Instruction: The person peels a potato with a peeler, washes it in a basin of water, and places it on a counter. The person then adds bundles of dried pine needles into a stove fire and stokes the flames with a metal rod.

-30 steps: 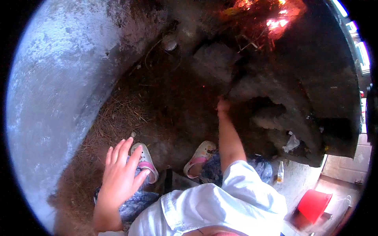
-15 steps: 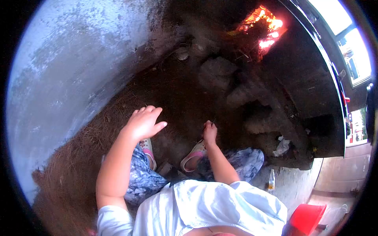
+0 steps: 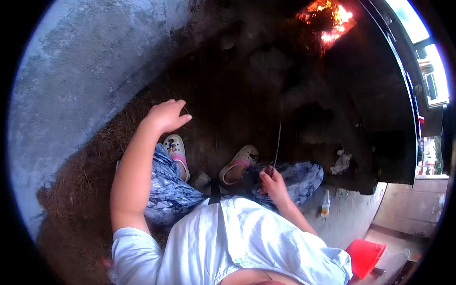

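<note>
My left hand (image 3: 166, 116) hangs over dry, needle-like brown kindling (image 3: 102, 161) by the wall, fingers loosely spread with nothing visible in them. Held in my right hand (image 3: 274, 185), above my right knee, is a thin metal rod (image 3: 279, 137) that points up and away from me. Its far end is lost in the dark. Beyond it, a bright fire (image 3: 332, 23) burns in a dark opening at the upper right.
A rough grey wall (image 3: 90, 71) curves along the left. My clogs (image 3: 175, 149) rest on dark ground. On the right are crumpled white paper (image 3: 341, 162), a small bottle (image 3: 326, 203) and a red container (image 3: 365, 259).
My right hand has drawn back toward my body and right knee, and the rod now shows clearly. My left hand has shifted slightly up and left. The view has turned a little.
</note>
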Tool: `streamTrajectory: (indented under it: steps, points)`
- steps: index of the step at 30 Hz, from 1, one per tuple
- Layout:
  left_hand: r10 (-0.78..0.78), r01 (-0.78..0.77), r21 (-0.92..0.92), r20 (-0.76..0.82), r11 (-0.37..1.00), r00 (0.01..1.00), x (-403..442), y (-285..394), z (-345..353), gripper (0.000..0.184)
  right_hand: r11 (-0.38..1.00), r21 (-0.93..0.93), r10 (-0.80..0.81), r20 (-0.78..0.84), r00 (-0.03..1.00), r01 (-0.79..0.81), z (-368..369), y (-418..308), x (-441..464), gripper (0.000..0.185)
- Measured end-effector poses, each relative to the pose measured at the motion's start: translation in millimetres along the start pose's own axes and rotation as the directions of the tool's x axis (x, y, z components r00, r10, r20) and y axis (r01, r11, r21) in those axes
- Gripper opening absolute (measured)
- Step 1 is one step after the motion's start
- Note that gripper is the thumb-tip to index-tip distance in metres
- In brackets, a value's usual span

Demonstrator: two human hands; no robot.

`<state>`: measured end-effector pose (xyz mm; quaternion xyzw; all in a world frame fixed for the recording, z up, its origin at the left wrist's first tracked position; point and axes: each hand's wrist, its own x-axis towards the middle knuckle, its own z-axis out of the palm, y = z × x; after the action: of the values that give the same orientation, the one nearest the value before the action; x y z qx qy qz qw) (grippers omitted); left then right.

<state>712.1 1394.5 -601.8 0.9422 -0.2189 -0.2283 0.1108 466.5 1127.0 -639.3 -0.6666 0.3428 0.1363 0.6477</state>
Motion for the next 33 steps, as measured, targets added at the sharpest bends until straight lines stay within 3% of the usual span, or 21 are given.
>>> streamTrajectory:
  steps: [3, 4, 6, 8, 10, 12, 14, 15, 18, 26, 27, 29, 32, 33]
  points:
    - [-0.016, 0.017, -0.038, 0.046, 0.999, 0.999, -2.5, 3.7, -7.1, 0.056, 0.982, -0.126, 0.149, 0.066, 0.987, -0.14, -25.6, -8.2, -27.7, 0.007]
    - [-0.004, 0.006, -0.036, 0.045, 0.999, 0.999, -1.4, 2.3, -5.5, 0.056, 0.978, -0.19, 0.11, 0.113, 0.987, -0.087, -34.8, -10.2, -35.2, 0.006]
    - [-0.014, 0.016, -0.044, 0.043, 0.999, 0.999, -3.0, 5.0, -5.8, 0.056, 0.956, -0.18, 0.252, 0.09, 0.963, -0.233, -47.1, -24.6, -47.0, 0.011]
    - [-0.007, 0.01, -0.04, 0.061, 0.999, 0.998, -5.2, 10.8, -10.3, 0.056, 0.955, -0.239, 0.208, 0.12, 0.971, -0.175, -52.9, -29.6, -46.2, 0.02]
    - [-0.011, 0.014, -0.037, 0.072, 0.999, 0.997, -5.0, 13.1, -9.5, 0.056, 0.886, 0.193, 0.403, 0.132, 0.906, -0.422, -46.0, -41.6, -42.6, 0.027]
    - [-0.025, 0.027, -0.028, 0.072, 0.999, 0.997, -4.3, 11.4, -8.9, 0.055, 0.866, 0.281, 0.393, 0.126, 0.911, -0.413, -40.5, -38.0, -34.1, 0.027]
    - [0.002, 0.0, -0.043, 0.056, 0.999, 0.998, -1.9, 7.8, -7.6, 0.055, 0.749, 0.579, 0.384, 0.016, 0.923, -0.321, -36.7, -34.6, -23.4, 0.023]
    - [0.028, -0.026, -0.055, 0.039, 0.998, 0.999, -2.2, 5.8, -7.0, 0.054, 0.692, 0.665, 0.369, 0.009, 0.929, -0.281, -37.6, -28.6, -17.0, 0.007]
    - [0.042, -0.039, -0.061, 0.036, 0.997, 0.998, -5.8, 10.4, -10.4, 0.054, 0.618, 0.749, 0.415, -0.051, 0.909, -0.24, -32.6, -10.5, 12.4, 0.01]
    - [0.016, -0.015, -0.029, 0.062, 0.999, 0.998, 0.5, 11.0, -9.4, 0.054, 0.727, 0.632, 0.313, 0.041, 0.949, -0.267, 43.2, -20.0, 28.0, 0.007]
    - [0.002, 0.0, -0.028, 0.08, 1.0, 0.997, 2.1, 10.4, -9.6, 0.055, 0.749, 0.584, 0.291, 0.137, 0.947, -0.314, 49.5, -27.4, 19.6, 0.002]
    - [-0.006, 0.007, -0.017, 0.061, 1.0, 0.998, 4.4, 7.3, -3.3, 0.054, 0.73, 0.535, 0.291, 0.319, 0.902, -0.424, 55.4, -39.0, 5.6, 0.011]
    - [-0.014, 0.015, -0.015, 0.05, 1.0, 0.999, 3.2, 7.9, -4.9, 0.053, 0.738, 0.452, 0.304, 0.44, 0.845, -0.501, 51.7, -46.4, -3.8, 0.013]
    - [-0.011, 0.012, -0.023, 0.062, 1.0, 0.998, 2.2, 8.9, -6.8, 0.053, 0.755, 0.415, 0.352, 0.395, 0.848, -0.507, 49.6, -53.8, -8.4, 0.016]
